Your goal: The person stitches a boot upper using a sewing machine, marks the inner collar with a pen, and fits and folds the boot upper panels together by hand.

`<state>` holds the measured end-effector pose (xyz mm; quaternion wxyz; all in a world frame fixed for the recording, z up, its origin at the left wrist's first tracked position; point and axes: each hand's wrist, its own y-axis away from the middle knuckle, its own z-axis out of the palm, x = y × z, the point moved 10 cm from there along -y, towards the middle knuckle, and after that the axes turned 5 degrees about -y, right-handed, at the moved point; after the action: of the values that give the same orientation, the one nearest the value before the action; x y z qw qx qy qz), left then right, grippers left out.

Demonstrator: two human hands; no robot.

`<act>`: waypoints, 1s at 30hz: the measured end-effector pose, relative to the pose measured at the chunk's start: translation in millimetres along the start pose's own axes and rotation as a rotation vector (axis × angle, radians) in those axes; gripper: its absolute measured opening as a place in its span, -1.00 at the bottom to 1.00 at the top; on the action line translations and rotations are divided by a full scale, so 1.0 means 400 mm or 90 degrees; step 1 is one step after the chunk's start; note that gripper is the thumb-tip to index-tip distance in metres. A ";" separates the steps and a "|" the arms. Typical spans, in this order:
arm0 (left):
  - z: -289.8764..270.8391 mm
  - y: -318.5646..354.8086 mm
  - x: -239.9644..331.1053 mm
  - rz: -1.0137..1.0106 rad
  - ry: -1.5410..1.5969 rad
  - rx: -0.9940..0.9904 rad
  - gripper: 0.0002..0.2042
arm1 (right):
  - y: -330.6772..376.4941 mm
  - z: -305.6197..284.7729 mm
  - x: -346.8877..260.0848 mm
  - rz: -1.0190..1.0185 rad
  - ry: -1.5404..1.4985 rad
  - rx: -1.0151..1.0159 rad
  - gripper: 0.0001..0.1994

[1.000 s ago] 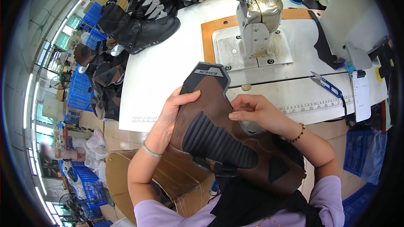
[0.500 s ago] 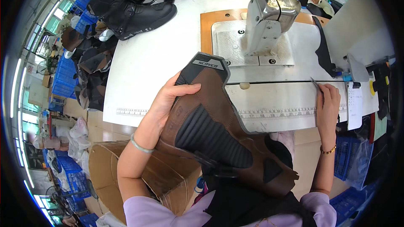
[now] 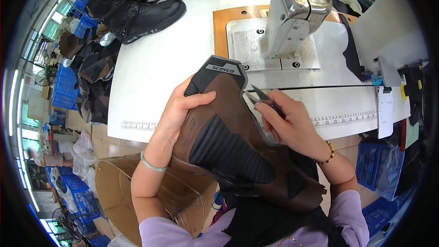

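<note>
Over white table (image 3: 151,77): left hand (image 3: 180,110) grips brown boot upper (image 3: 228,142), grey label patch (image 3: 222,69) at top; right hand (image 3: 288,123) fingers pinch thread snips (image 3: 260,95).

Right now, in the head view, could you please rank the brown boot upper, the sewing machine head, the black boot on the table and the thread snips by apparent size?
1. brown boot upper, though nearness to the camera enlarges it
2. black boot and sewing machine head, too alike to rank
3. thread snips, held in the right hand
</note>
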<state>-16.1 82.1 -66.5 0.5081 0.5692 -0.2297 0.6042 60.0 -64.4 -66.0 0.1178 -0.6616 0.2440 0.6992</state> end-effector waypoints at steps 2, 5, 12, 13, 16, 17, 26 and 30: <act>-0.006 -0.001 0.005 0.013 -0.005 0.010 -0.58 | -0.018 0.007 -0.002 -0.021 0.069 -0.003 -0.84; -0.005 -0.004 0.003 0.011 -0.008 0.001 -0.58 | -0.022 0.009 0.004 -0.035 0.061 -0.012 -0.81; -0.008 -0.005 0.006 0.023 -0.015 0.004 -0.60 | -0.026 0.013 0.025 -0.020 -0.002 -0.021 -0.75; -0.007 -0.004 0.005 0.021 -0.013 0.003 -0.60 | -0.027 0.016 0.017 -0.047 0.002 -0.026 -0.74; -0.004 -0.002 0.007 0.023 -0.010 -0.001 -0.60 | -0.027 0.015 0.021 -0.056 0.004 -0.029 -0.75; -0.005 -0.002 0.006 0.019 -0.014 0.004 -0.60 | -0.027 0.015 0.023 -0.057 0.013 -0.029 -0.75; -0.006 0.000 0.005 0.022 -0.011 0.016 -0.60 | -0.023 0.017 0.012 -0.048 -0.010 -0.035 -0.73; -0.002 0.001 0.009 0.027 -0.008 0.007 -0.59 | -0.026 0.003 0.012 -0.001 0.030 -0.045 -0.75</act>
<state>-16.2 83.8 -63.1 0.4909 0.5705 -0.2417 0.6125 63.5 -55.8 -72.6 0.0894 -0.6817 0.2214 0.6915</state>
